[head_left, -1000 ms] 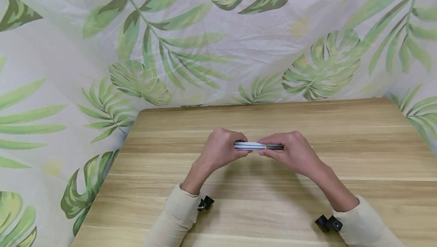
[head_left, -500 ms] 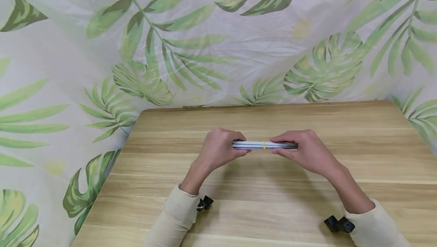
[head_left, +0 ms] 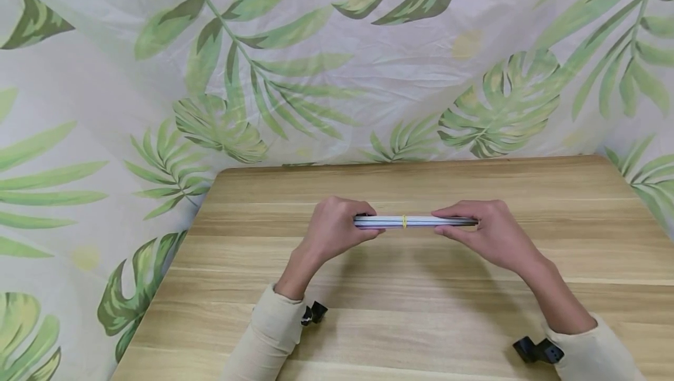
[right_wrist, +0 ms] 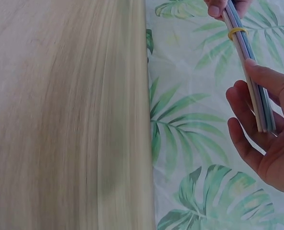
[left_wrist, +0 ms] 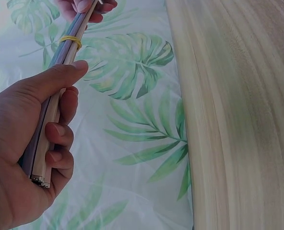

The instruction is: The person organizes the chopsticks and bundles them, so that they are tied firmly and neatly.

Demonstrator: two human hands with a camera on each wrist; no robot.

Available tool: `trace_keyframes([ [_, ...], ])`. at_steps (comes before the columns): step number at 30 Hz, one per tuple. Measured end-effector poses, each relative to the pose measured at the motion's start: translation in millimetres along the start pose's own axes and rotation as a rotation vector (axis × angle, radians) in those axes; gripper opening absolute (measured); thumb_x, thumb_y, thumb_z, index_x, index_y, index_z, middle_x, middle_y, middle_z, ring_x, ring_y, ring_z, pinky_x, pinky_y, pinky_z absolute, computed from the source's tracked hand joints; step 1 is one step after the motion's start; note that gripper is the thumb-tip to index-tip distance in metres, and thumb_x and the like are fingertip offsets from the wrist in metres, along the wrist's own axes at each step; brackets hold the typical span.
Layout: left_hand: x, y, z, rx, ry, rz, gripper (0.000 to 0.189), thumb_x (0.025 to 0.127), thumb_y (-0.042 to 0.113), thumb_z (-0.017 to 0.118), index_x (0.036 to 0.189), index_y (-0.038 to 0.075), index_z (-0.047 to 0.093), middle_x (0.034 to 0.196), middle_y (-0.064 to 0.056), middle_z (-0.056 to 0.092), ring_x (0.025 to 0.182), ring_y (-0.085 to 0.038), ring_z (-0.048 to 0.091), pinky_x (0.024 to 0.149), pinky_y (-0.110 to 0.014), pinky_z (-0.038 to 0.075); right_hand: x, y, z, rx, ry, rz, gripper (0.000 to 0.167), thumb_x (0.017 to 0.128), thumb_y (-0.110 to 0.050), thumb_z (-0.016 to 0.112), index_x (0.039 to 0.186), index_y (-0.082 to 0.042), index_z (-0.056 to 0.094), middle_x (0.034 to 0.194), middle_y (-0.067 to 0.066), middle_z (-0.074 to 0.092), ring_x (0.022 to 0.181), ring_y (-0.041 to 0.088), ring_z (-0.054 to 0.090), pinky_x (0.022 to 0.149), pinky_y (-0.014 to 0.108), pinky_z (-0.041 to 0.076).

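A bundle of chopsticks [head_left: 421, 220], white, bluish and purplish along its length, lies level across the head view above the table. A yellow rubber band [head_left: 404, 221] wraps it near the middle. My left hand [head_left: 333, 230] grips one end, its fingers curled round the sticks and the thumb along them in the left wrist view, where the squared butt ends [left_wrist: 39, 181] show by the palm. The other end is pinched by my right hand [head_left: 492, 232]; in the right wrist view the thumb presses on the sticks [right_wrist: 257, 96] and the lower fingers are looser.
Under both hands spreads a wood-grain table [head_left: 411, 322]. Behind it hangs a leaf-patterned cloth [head_left: 400, 76], which also drops past the left edge. Black wrist cameras [head_left: 538, 350] sit at both cream sleeves.
My right hand has slid to the right along the chopsticks, so more of the bundle and the rubber band shows. My left hand has shifted slightly left, still gripping its end.
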State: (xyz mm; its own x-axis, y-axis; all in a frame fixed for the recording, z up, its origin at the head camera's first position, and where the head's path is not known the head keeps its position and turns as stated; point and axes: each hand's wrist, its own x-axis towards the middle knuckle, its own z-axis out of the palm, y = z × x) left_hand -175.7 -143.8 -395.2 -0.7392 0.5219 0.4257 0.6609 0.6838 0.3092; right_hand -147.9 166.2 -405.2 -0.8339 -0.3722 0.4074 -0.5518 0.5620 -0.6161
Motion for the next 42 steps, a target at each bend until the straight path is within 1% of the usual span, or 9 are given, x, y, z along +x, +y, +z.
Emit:
trace_keyframes([
  [4, -0.4, -0.8, -1.0, -0.004, 0.004, -0.003, 0.018, 0.08, 0.029, 0.096, 0.086, 0.019, 0.083, 0.074, 0.01, 0.076, 0.058, 0.001, 0.056, 0.057, -0.02, 0.045, -2.7, 2.2, -3.8, -0.01, 0.019, -0.001, 0.025, 0.088, -0.015, 0.09, 0.112, -0.022, 0.086, 0.098, -0.006, 0.083, 0.081, -0.002, 0.071, 0.066, 0.025, 0.055],
  [9, -0.7, -2.6, -1.5, -0.007, 0.002, -0.009, 0.017, 0.08, 0.03, 0.096, 0.085, 0.021, 0.082, 0.072, 0.012, 0.075, 0.058, 0.002, 0.054, 0.057, -0.02, 0.044, -6.9, 6.7, -8.9, -0.03, 0.032, 0.018, 0.026, 0.088, -0.012, 0.089, 0.111, -0.023, 0.086, 0.098, -0.008, 0.083, 0.083, -0.003, 0.071, 0.073, 0.024, 0.058],
  [11, -0.9, -3.3, -1.6, -0.014, -0.01, -0.01, 0.017, 0.081, 0.029, 0.096, 0.085, 0.021, 0.082, 0.072, 0.012, 0.075, 0.058, 0.002, 0.054, 0.057, -0.02, 0.044, -9.1, 8.3, -10.3, -0.027, 0.031, 0.026, 0.025, 0.088, -0.012, 0.089, 0.11, -0.023, 0.086, 0.097, -0.009, 0.083, 0.083, -0.003, 0.071, 0.071, 0.022, 0.057],
  [18, -0.8, -4.9, -5.1, -0.078, -0.123, -0.017, 0.015, 0.085, 0.022, 0.092, 0.096, 0.018, 0.083, 0.085, 0.009, 0.079, 0.065, 0.001, 0.059, 0.064, -0.02, 0.049, -15.9, 13.9, -13.3, -0.014, 0.046, 0.023, 0.024, 0.087, -0.009, 0.09, 0.107, -0.022, 0.086, 0.094, -0.009, 0.082, 0.081, -0.004, 0.071, 0.075, 0.014, 0.056],
  [22, -1.0, -6.7, -8.5, -0.094, -0.169, -0.03, 0.019, 0.086, 0.019, 0.091, 0.104, 0.017, 0.084, 0.093, 0.007, 0.081, 0.072, -0.002, 0.064, 0.069, -0.023, 0.053, -19.6, 17.4, -14.1, 0.031, 0.06, 0.042, 0.023, 0.087, -0.007, 0.089, 0.105, -0.02, 0.086, 0.094, -0.005, 0.082, 0.079, -0.003, 0.072, 0.071, 0.015, 0.058],
  [27, -3.5, -11.0, -12.2, -0.095, -0.169, -0.028, 0.024, 0.086, 0.02, 0.092, 0.108, 0.017, 0.084, 0.098, 0.007, 0.082, 0.078, -0.004, 0.069, 0.075, -0.026, 0.056, -23.2, 21.6, -15.3, 0.052, 0.06, 0.078, 0.021, 0.087, -0.008, 0.089, 0.104, -0.021, 0.086, 0.092, -0.005, 0.081, 0.077, -0.002, 0.072, 0.068, 0.017, 0.058],
  [31, -6.3, -15.0, -12.6, -0.123, -0.171, -0.019, 0.026, 0.087, 0.021, 0.091, 0.112, 0.016, 0.084, 0.101, 0.005, 0.082, 0.082, -0.005, 0.071, 0.077, -0.026, 0.057, -25.4, 24.1, -17.3, 0.051, 0.05, 0.094, 0.02, 0.089, -0.009, 0.088, 0.103, -0.021, 0.086, 0.092, -0.005, 0.082, 0.077, -0.003, 0.072, 0.068, 0.017, 0.058],
  [38, -11.3, -23.0, -10.3, -0.265, -0.226, -0.033, 0.03, 0.089, 0.005, 0.084, 0.119, 0.01, 0.081, 0.108, -0.001, 0.081, 0.083, -0.008, 0.067, 0.076, -0.024, 0.055, -27.1, 29.5, -20.7, 0.072, 0.032, 0.112, 0.017, 0.089, -0.008, 0.088, 0.102, -0.02, 0.085, 0.092, -0.002, 0.082, 0.079, -0.002, 0.073, 0.068, 0.017, 0.06],
  [42, -12.3, -27.4, -6.1, -0.252, -0.199, -0.027, 0.028, 0.088, 0.004, 0.086, 0.115, 0.009, 0.081, 0.104, -0.002, 0.081, 0.084, -0.01, 0.068, 0.075, -0.024, 0.055, -28.2, 34.8, -18.7, 0.075, 0.005, 0.137, 0.016, 0.089, -0.01, 0.088, 0.101, -0.02, 0.086, 0.092, -0.003, 0.081, 0.078, 0.0, 0.072, 0.067, 0.019, 0.06],
])
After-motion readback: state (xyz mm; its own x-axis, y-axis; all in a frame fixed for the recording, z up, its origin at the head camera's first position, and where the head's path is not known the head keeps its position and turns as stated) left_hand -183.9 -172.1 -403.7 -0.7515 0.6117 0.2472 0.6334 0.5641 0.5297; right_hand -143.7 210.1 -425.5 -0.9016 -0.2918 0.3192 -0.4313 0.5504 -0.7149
